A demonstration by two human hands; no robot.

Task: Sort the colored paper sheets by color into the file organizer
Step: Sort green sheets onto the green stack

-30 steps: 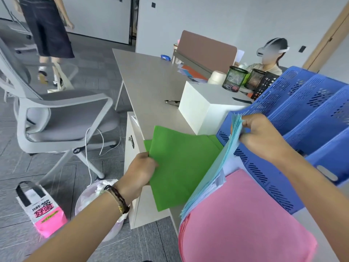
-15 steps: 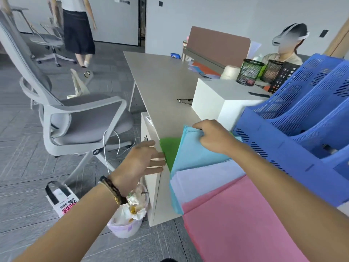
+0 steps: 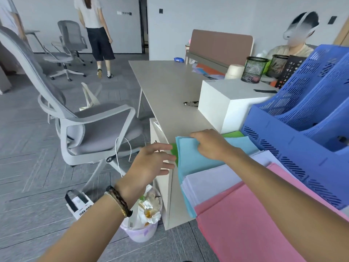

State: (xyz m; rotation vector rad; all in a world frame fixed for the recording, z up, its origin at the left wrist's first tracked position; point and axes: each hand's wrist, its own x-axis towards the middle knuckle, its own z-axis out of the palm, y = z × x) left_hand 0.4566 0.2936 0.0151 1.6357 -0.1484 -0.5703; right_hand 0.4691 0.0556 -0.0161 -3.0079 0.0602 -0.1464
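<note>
A fanned stack of paper lies on the desk [image 3: 170, 95]: pink sheets [image 3: 245, 224] nearest me, lavender sheets [image 3: 211, 182] above them, light blue sheets [image 3: 190, 157] on top, and green sheets [image 3: 233, 134] peeking out underneath. My right hand [image 3: 209, 144] rests on the blue sheets with its fingers curled at their far edge. My left hand [image 3: 151, 163] hovers with straight fingers beside the desk edge, close to a green corner [image 3: 174, 150]. The blue file organizer [image 3: 302, 133] stands to the right of the papers.
A white box [image 3: 226, 103] sits behind the papers with mesh pen cups [image 3: 254, 69] beyond it. A grey office chair [image 3: 85, 125] stands left of the desk, with a bin [image 3: 145, 216] and a bag [image 3: 79, 205] on the floor. One person sits behind the organizer, another walks away.
The lifted blue and lavender sheets have come down flat over the green sheets. My left hand let go of the green paper and opened beside the desk edge.
</note>
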